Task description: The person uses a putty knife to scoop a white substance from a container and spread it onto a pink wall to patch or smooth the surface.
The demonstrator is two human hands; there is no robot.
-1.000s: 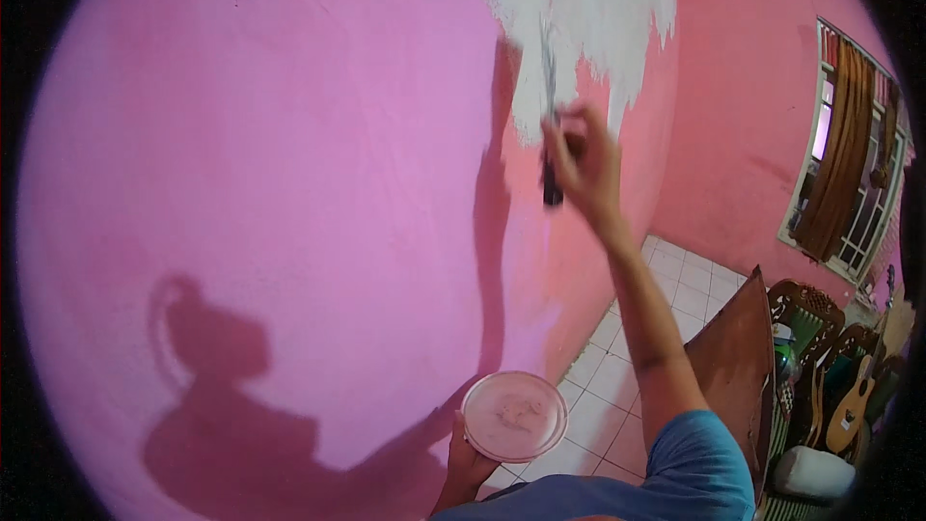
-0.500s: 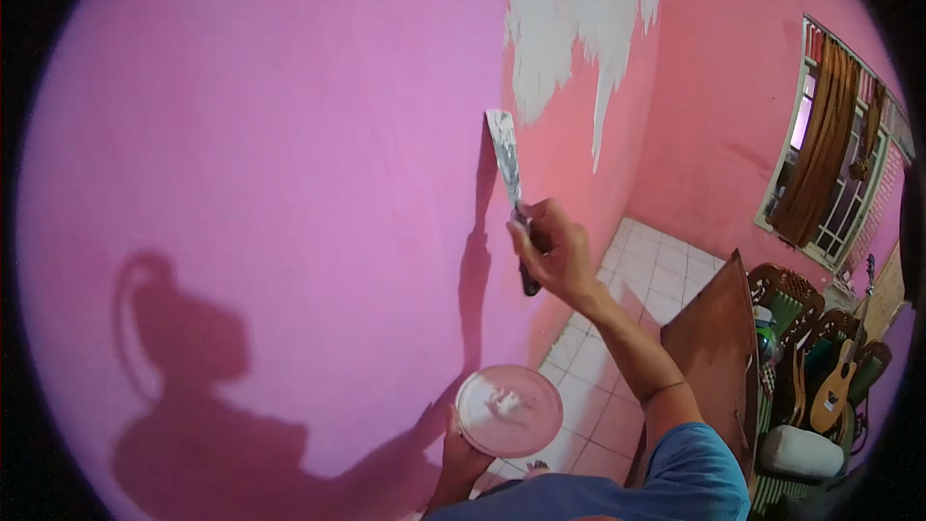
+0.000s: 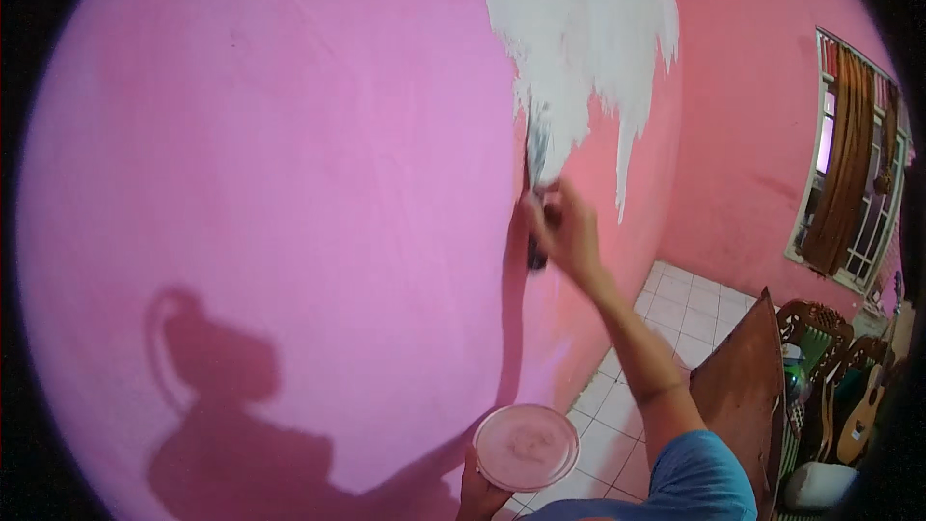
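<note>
My right hand [image 3: 573, 232] is closed around the dark handle of a putty knife [image 3: 539, 140]. Its whitish blade points up and lies at the wall, over the lower left edge of a ragged white putty patch [image 3: 569, 29]. Motion blurs the blade and fingers somewhat. Low in the view, my left hand [image 3: 479, 485] grips the left edge of a round pinkish lid [image 3: 502, 458], held flat like a palette. A faint greyish smear marks the lid's middle. Most of the left fingers are hidden beneath it.
The wall [image 3: 318, 164] is pink-violet at left and salmon toward the corner. White floor tiles [image 3: 666, 314] lie below. A brown wooden panel [image 3: 738, 376] stands close to my right arm. Beyond it are carved chairs [image 3: 815, 328], a guitar [image 3: 858, 415] and a curtained window [image 3: 837, 164].
My right hand has brought the putty knife onto the patch, which now reaches lower at its left edge. The white lump seen on the lid is gone, and the whole view has shifted.
</note>
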